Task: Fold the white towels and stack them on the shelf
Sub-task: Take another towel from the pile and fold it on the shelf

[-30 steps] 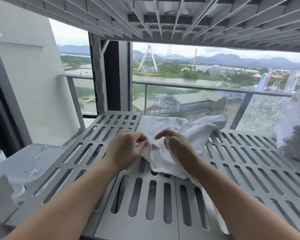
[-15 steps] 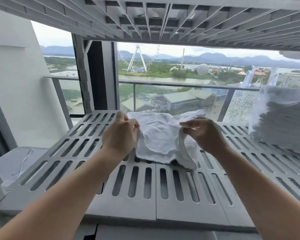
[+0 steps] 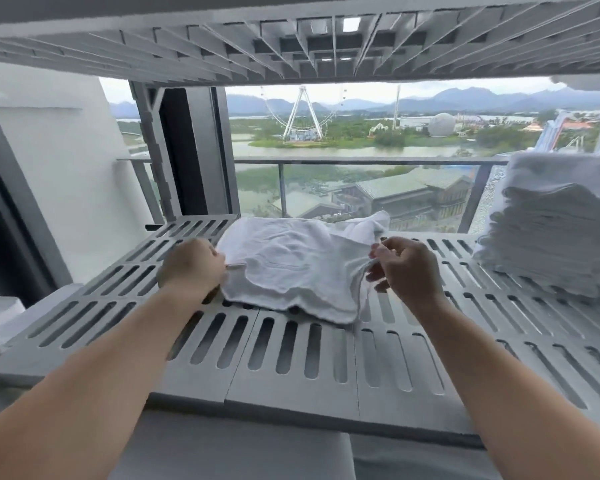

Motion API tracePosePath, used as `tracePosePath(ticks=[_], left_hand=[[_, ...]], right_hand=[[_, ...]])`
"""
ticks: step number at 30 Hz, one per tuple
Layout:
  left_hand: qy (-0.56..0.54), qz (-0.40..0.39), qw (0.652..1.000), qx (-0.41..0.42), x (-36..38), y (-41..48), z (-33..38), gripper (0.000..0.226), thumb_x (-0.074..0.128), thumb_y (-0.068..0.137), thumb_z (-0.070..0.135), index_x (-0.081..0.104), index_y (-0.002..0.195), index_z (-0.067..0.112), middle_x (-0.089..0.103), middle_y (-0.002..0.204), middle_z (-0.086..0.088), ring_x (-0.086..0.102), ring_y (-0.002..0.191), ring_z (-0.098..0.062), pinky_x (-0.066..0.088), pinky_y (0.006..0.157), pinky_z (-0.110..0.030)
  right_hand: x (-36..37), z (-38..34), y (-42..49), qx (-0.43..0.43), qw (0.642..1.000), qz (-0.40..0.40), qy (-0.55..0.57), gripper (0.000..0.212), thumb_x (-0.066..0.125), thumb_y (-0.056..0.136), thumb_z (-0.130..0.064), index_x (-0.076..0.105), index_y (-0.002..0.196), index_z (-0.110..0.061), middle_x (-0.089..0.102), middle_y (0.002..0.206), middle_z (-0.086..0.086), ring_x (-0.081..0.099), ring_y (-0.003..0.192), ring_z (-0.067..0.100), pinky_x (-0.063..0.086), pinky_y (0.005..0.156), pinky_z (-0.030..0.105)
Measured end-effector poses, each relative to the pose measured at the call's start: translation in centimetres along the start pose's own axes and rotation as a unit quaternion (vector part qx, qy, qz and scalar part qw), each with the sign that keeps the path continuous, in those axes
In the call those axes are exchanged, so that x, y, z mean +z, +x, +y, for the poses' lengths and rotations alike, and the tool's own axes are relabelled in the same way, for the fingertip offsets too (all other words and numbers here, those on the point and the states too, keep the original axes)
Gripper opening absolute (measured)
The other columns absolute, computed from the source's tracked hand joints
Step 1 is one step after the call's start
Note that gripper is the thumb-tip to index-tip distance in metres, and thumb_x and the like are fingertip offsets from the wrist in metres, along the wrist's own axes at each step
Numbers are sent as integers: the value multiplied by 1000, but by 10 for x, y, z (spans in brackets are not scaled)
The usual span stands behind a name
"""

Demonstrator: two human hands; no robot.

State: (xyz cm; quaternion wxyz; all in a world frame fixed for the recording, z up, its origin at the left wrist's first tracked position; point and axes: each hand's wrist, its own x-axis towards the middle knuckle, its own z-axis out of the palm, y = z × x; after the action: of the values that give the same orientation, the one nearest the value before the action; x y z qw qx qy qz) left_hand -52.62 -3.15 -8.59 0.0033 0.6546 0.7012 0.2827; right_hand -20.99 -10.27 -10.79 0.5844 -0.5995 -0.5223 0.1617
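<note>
**Shelf**, one. Grey, made of slotted panels set side by side, and spanning the whole view in front of you. It carries everything listed below.

**Upper tier**, one. You see its ribbed grey underside directly overhead.

**Railing**, one. A metal bar over glass panes, behind the shelf. Beyond it lie water, one Ferris wheel and one pale dome.

**Stack of folded towels**, one. White, sitting at the far right end of the shelf, well apart from the loose towel. The layers are too blurred to count.

**Loose towel**, one. White and rumpled, lying on the middle of the shelf toward its back edge. It is partly doubled over, and its right corner is lifted off the slats.

**Hands**, two, both yours, on bare forearms reaching in over the front edge.
- Your left hand sits knuckles up at the towel's left edge. It is curled closed on the hem, with the tips mostly hidden.
- Your right hand is at the towel's right edge. Its fingers are pinched together on the raised fold, and the remaining ones are loosely curled beneath it.
</note>
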Motion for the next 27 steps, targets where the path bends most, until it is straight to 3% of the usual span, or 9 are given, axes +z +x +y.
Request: tracePosePath(ticks=[3, 8, 13, 15, 18, 21, 24, 25, 27], left_hand=[[11, -16, 998, -58, 2, -1, -12, 12, 54, 90, 8, 62, 98, 13, 67, 98, -7, 62, 89, -32, 48, 71, -38], [-47, -104, 986, -120, 5, 9, -19, 13, 61, 85, -1, 66, 73, -2, 71, 69, -17, 73, 57, -30, 60, 59, -36], [-138, -122, 980, -78, 15, 29, 2, 20, 59, 87, -4, 72, 82, 10, 73, 80, -15, 74, 59, -31, 60, 49, -39], [-220, -161, 959, -81, 22, 44, 15, 28, 54, 89, -11, 68, 86, 13, 74, 86, -16, 75, 62, -30, 63, 59, -48], [-320, -312, 886, -122, 32, 66, 41, 30, 54, 92, -16, 60, 101, 12, 75, 91, -22, 76, 70, -33, 63, 54, -44], [-428, -366, 818, -113, 46, 95, 68, 37, 63, 88, -16, 58, 119, 3, 72, 102, -28, 75, 87, -38, 64, 60, -42], [-594, -147, 778, -142, 50, 143, 87, 25, 58, 93, -11, 64, 108, 8, 69, 114, -21, 74, 85, -31, 64, 57, -35], [-606, -87, 774, -162, 50, 158, 87, 25, 54, 96, -8, 64, 107, 11, 69, 113, -18, 75, 80, -28, 62, 53, -33], [-548, -61, 811, -197, 63, 168, 76, 27, 47, 99, -4, 61, 118, 11, 69, 112, -18, 76, 69, -28, 58, 51, -32]], right_hand=[[-1, 10, 4, 52, 998, -17, 0, 13, 60, 91, -5, 66, 101, -11, 72, 75, 10, 73, 55, 23, 59, 47, 35], [5, 14, 13, 248, 959, -123, 63, 9, 65, 88, 8, 64, 86, 17, 66, 77, 29, 70, 54, 28, 63, 56, 42], [9, 7, 34, 305, 935, -179, 0, 12, 56, 97, -4, 63, 94, 6, 68, 62, 17, 70, 54, 27, 60, 53, 38], [15, 11, 40, 344, 922, -173, -26, 15, 53, 98, -7, 62, 94, 4, 66, 55, 14, 68, 48, 27, 58, 46, 36], [23, 16, 52, 403, 899, -166, 35, 20, 49, 102, -12, 62, 94, 2, 67, 55, 12, 68, 46, 25, 57, 44, 36], [23, 27, 84, 366, 909, -5, 197, 23, 45, 104, -15, 63, 98, -1, 72, 69, 14, 72, 59, 27, 59, 51, 36], [2, 41, 130, 224, 897, 350, 149, 27, 44, 102, -16, 62, 115, -1, 68, 113, 23, 71, 96, 39, 60, 82, 49], [-5, 45, 137, 207, 883, 382, 176, 24, 45, 102, -15, 62, 114, -4, 68, 113, 22, 73, 91, 38, 61, 76, 48], [-8, 59, 139, 227, 887, 307, 258, 19, 46, 102, -14, 61, 108, -4, 72, 98, 20, 75, 72, 33, 61, 59, 41]])
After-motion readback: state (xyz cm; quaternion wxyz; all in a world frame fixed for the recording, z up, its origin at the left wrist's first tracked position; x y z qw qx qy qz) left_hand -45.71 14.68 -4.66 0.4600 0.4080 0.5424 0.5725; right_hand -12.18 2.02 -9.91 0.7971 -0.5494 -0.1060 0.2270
